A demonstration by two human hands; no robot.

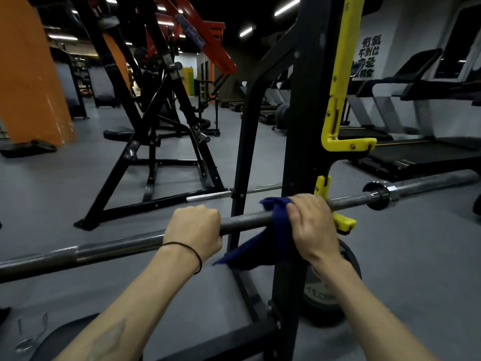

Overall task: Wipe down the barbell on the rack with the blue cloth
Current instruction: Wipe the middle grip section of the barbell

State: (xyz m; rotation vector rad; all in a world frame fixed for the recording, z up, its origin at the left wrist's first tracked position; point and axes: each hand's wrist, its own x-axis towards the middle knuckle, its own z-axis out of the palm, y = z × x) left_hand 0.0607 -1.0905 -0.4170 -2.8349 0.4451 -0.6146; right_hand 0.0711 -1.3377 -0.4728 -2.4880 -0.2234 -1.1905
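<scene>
Weight plate [322, 290] low right of rack post [303, 152]: partial lettering "TEC...", rest cut off. Far wall sign [368, 57]: characters blurred, unreadable. Barbell [117, 247] runs left to right across rack. My left hand [194, 231] wraps bare bar, fingers curled over. My right hand [311, 225] presses blue cloth [276, 230] around bar beside post; fingers close together, tips hidden. Cloth tail hangs below bar.

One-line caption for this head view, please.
Left hand grips the racked barbell bare while the right hand holds the blue cloth wrapped over the bar beside the rack upright.
</scene>
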